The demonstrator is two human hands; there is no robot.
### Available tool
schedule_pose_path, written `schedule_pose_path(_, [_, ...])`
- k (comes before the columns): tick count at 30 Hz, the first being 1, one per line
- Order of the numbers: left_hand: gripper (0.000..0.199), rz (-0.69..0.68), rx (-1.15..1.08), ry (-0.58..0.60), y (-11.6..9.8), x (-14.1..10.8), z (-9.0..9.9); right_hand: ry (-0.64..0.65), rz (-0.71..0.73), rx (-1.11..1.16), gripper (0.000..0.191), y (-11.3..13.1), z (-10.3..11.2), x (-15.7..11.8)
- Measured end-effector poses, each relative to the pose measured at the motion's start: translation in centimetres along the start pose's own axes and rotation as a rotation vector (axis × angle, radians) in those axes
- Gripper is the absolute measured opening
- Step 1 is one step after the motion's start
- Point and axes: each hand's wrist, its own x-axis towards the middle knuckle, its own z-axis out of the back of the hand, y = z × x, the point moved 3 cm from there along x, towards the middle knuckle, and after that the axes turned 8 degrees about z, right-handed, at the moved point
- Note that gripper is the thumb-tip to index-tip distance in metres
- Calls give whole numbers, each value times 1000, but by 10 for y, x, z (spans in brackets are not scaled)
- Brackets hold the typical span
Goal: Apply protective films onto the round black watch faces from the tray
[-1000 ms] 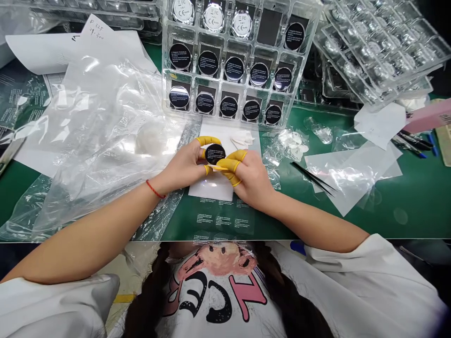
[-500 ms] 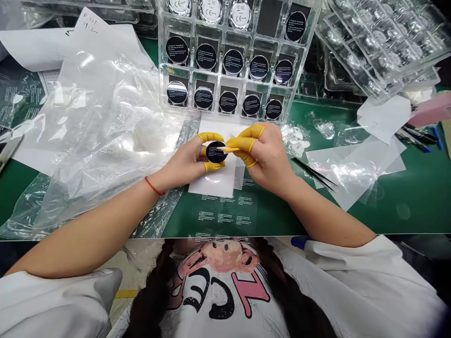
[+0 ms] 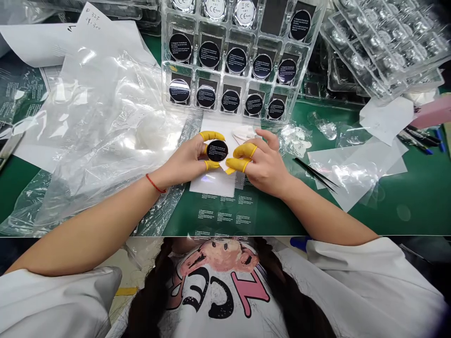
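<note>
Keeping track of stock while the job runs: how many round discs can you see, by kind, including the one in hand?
Black-labelled discs in the clear plastic tray: 11
Silver CE-marked discs in the tray: 3
Black-labelled disc in the left hand: 1
Total: 15

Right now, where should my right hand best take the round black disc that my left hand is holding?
Take the round black disc by its rim on the right side, coming from the right, where the right hand is. The left hand has yellow-capped fingers on the top and bottom edges, so the right edge looks free, and the rim keeps you off the printed face.
</note>
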Motion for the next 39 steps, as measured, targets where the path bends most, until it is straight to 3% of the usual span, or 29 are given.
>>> schedule_pose_path(3, [55, -4, -43, -7, -2, 0, -1, -80, 5, 1, 24, -2, 1, -2])
schedule_pose_path(5, [53, 3, -82, -3, -4, -1, -2, -140, -71, 81, 16, -3, 5, 0])
schedule_pose_path(10, [57, 43, -44, -23, -4, -3, -5, -225, -613, 374, 26, -6, 17, 6])
schedule_pose_path(12, [58, 40, 7, -49, -4, -4, -7, -224, -690, 444, 27, 1, 17, 9])
schedule_pose_path(18, [54, -28, 176, -120, -5, -8, -11, -103, -467, 171, 21, 29, 6, 17])
schedule_pose_path(23, [55, -41, 171, -144, -2, -8, -12, -107, -339, -61, 17, 40, 0, 18])
schedule_pose_path(28, [55, -30, 149, -151, -2, -8, -13, -146, -283, -169, 12, 43, 0, 19])
schedule_pose_path(39, [57, -31, 141, -120, 4, -7, -11, -162, -298, -146, 13, 27, -11, 19])
